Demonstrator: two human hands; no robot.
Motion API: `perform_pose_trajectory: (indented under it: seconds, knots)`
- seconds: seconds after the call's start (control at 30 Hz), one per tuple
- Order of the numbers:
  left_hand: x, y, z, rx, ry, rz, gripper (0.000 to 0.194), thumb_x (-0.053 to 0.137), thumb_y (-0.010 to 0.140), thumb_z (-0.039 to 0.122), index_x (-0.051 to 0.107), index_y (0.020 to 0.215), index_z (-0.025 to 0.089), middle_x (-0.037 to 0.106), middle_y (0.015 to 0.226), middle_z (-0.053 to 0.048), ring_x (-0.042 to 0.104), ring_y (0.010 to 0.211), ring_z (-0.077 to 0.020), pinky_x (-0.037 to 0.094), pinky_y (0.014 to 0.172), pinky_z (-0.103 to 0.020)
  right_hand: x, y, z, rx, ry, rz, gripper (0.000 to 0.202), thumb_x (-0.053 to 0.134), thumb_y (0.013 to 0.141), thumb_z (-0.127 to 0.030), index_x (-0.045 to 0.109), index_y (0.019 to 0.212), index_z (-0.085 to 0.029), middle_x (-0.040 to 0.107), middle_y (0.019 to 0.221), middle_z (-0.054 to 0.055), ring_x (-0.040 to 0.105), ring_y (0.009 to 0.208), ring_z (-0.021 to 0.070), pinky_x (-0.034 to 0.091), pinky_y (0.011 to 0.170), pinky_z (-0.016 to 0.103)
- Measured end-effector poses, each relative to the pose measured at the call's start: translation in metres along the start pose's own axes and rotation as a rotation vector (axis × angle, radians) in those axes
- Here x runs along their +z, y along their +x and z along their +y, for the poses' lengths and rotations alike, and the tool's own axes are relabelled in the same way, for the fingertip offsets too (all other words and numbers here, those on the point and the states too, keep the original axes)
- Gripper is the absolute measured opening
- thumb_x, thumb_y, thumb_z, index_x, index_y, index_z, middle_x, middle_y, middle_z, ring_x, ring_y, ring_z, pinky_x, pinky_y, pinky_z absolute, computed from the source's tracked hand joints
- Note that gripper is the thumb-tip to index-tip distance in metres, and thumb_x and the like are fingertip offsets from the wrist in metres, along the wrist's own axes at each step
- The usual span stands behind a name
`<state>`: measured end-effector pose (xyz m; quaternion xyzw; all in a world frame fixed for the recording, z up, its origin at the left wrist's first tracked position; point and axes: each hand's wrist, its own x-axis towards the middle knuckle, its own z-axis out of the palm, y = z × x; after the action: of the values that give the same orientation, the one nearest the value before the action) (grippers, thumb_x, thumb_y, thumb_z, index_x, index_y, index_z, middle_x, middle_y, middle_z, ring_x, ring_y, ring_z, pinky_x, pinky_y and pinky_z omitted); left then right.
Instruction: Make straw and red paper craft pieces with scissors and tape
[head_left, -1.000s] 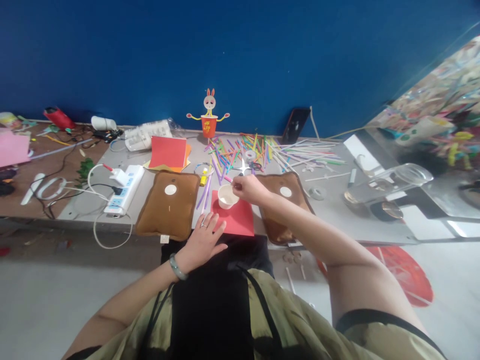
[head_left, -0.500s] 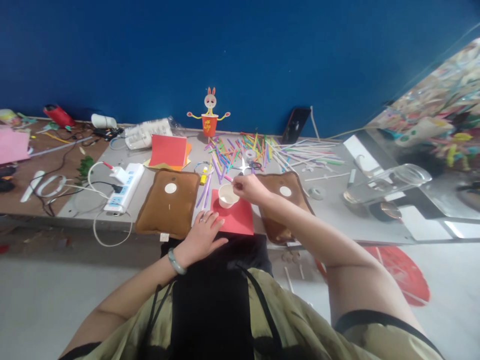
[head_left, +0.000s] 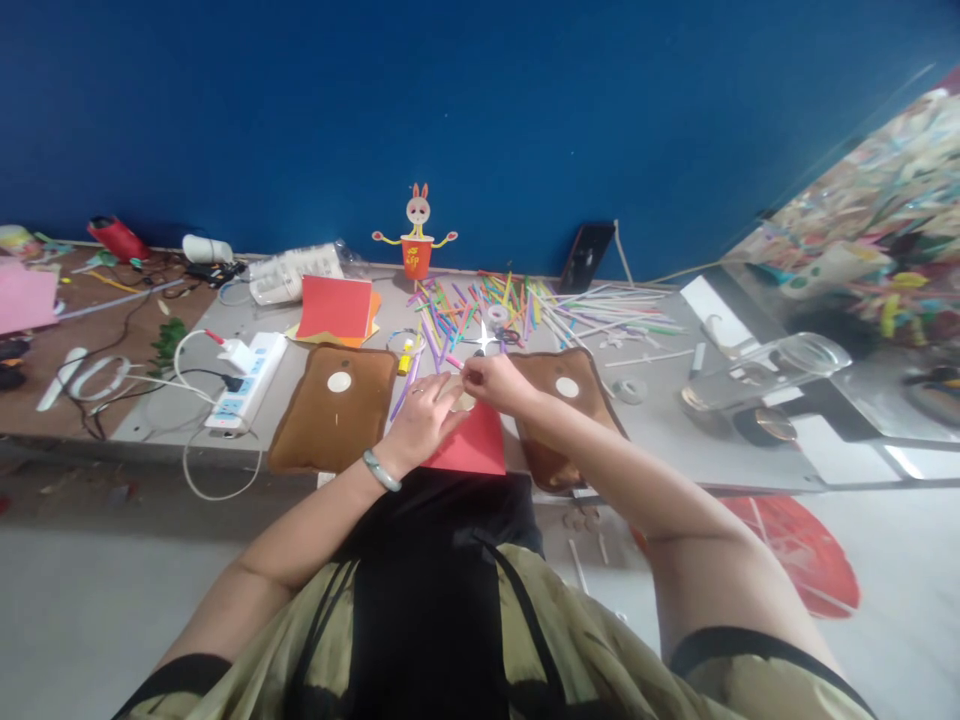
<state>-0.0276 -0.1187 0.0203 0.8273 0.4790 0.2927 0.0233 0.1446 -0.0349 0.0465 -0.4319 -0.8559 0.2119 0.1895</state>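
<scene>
Blue wall [head_left: 480, 120] rises beyond your left hand [head_left: 424, 412] and right hand [head_left: 496, 383], grey table [head_left: 652, 430] under both.
Brown cushion [head_left: 334, 428] left of your left hand, red paper [head_left: 476, 448] showing on the near side of both. Pale cup [head_left: 463, 403], mostly hidden between them: left fingers spread across it, right fingers bunched at its edge; whether either grips can't be told.

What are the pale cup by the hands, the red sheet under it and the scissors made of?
The pale cup might be paper, from its dull cream surface, but most is hidden, so plastic is possible. The red sheet looks like paper or thin card: flat, matte, straight-edged. The scissors have shiny blades, likely metal, because they gleam silver.
</scene>
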Motion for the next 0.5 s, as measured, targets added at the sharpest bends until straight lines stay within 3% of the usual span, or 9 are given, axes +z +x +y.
perform_pose_trajectory:
  seconds: [0.1, 0.27, 0.37, 0.5]
  knots:
    - [0.006, -0.002, 0.0, -0.011, -0.005, 0.015, 0.039, 0.043, 0.098, 0.041, 0.07, 0.09, 0.013, 0.057, 0.134, -0.017, 0.055, 0.121, -0.0285, 0.044, 0.105, -0.048, -0.004, -0.001, -0.001, 0.002, 0.026, -0.013, 0.012, 0.057, 0.076, -0.014, 0.068, 0.074, -0.014, 0.061, 0.06, 0.0, 0.051, 0.057, 0.0108, 0.036, 0.061, 0.021]
    - [0.004, -0.004, 0.003, -0.003, 0.021, -0.017, 0.036, 0.043, 0.098, 0.035, 0.069, 0.087, 0.013, 0.055, 0.135, -0.019, 0.053, 0.123, -0.0297, 0.043, 0.105, -0.049, -0.024, 0.007, 0.009, 0.056, 0.089, -0.057, 0.039, 0.051, 0.091, -0.037, 0.064, 0.062, -0.014, 0.06, 0.056, 0.001, 0.05, 0.054, 0.0108, 0.034, 0.058, 0.023]
    - [0.003, -0.003, 0.005, 0.01, 0.063, -0.044, 0.034, 0.044, 0.098, 0.033, 0.069, 0.084, 0.014, 0.053, 0.137, -0.019, 0.051, 0.124, -0.0305, 0.043, 0.104, -0.049, -0.036, 0.015, 0.022, 0.144, -0.028, -0.005, 0.03, 0.054, 0.088, -0.032, 0.07, 0.072, -0.014, 0.065, 0.062, 0.003, 0.054, 0.059, 0.0128, 0.036, 0.06, 0.024]
    - [0.001, -0.003, 0.01, -0.003, 0.115, -0.069, 0.032, 0.044, 0.098, 0.031, 0.069, 0.086, 0.015, 0.053, 0.136, -0.017, 0.051, 0.119, -0.0299, 0.043, 0.101, -0.048, -0.034, 0.025, 0.033, 0.262, -0.26, -0.147, 0.019, 0.063, 0.08, -0.026, 0.076, 0.091, -0.017, 0.073, 0.081, 0.006, 0.063, 0.073, 0.0179, 0.039, 0.064, 0.025]
